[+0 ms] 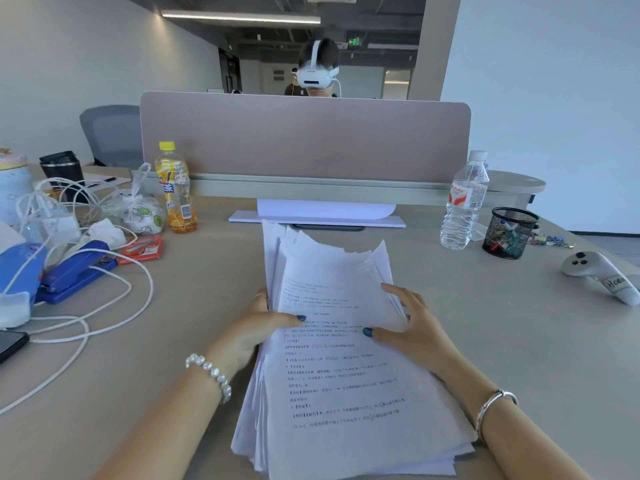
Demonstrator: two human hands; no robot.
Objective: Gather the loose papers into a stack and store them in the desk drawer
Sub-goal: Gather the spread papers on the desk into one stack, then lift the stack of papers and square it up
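Observation:
An uneven stack of white printed papers lies on the desk in front of me, its sheets fanned out at the far end and along the left edge. My left hand grips the stack's left edge, thumb on top of the sheets. My right hand holds the right side, thumb pressed on the top page and fingers around several curled sheets. No drawer is in view.
At left lie white cables, a blue stapler, a red staple box and a tea bottle. A water bottle, mesh pen cup and white controller stand at right. A divider with a person behind closes the back.

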